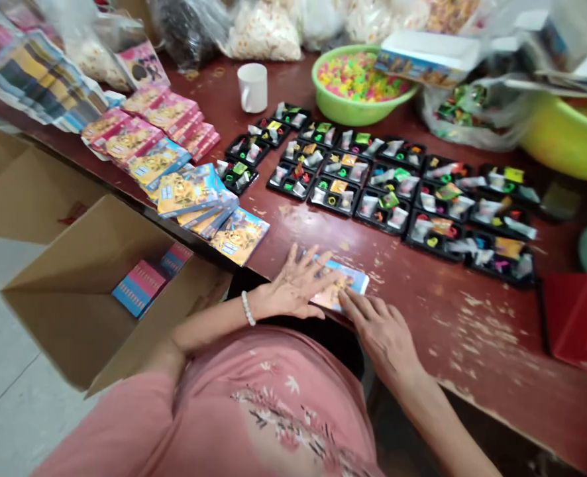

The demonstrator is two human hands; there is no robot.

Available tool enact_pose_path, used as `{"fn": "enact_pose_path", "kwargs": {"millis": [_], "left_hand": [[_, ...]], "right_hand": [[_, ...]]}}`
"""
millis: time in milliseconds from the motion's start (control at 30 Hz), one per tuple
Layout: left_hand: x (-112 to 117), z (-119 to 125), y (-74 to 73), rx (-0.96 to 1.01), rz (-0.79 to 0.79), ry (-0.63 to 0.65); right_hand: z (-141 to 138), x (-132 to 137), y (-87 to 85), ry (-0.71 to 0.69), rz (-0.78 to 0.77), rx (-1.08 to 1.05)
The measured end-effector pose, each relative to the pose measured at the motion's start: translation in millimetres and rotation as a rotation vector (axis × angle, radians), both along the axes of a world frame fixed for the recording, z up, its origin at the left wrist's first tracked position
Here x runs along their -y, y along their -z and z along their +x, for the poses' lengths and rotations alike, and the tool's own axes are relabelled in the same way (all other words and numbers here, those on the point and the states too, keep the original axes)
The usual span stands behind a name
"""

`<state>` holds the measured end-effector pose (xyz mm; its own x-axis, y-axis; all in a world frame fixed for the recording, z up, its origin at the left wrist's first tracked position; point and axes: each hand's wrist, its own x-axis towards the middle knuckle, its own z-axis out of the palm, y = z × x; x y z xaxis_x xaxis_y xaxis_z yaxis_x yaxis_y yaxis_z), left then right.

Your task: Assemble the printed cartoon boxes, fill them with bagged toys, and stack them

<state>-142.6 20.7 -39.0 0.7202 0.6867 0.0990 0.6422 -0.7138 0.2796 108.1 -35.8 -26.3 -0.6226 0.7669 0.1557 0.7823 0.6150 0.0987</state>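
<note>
A small blue and yellow printed packet (pixel 349 281) lies flat on the worn red table (pixel 423 291) near its front edge. My left hand (pixel 296 286) rests on top of it, fingers spread and flat. My right hand (pixel 380 328) lies beside it, fingertips touching the packet's near edge, fingers stretched out. A bead bracelet circles my left wrist. Just beyond the packet, several black trays (pixel 373 185) of small coloured pieces sit in rows.
Stacks of blue and pink packets (pixel 184 179) lie to the left, with an open cardboard box (pixel 75 298) below the table edge. A white mug (pixel 252 87), a green bowl (pixel 323 86) of coloured bits, a yellow basin (pixel 572 142) and a red box (pixel 579 318) stand around.
</note>
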Motion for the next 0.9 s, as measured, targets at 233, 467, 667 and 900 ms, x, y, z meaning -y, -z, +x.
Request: {"fn": "enact_pose_path", "kwargs": {"millis": [233,467,667,900], "left_hand": [[-5,3,-4.3,-0.023,-0.004,0.015],[-7,8,-6.8,0.001,-0.025,0.005],[-12,8,-11.9,0.003,-0.031,0.020],[-9,5,-11.4,0.004,0.039,0.014]], "right_hand": [[-59,-141,-47.6,-0.075,-0.174,-0.365],[-245,-287,-42.9,-0.055,-0.329,-0.464],[-287,-298,-40.7,0.123,-0.462,-0.266],[-304,-293,-38.3,0.218,-0.438,-0.187]]}}
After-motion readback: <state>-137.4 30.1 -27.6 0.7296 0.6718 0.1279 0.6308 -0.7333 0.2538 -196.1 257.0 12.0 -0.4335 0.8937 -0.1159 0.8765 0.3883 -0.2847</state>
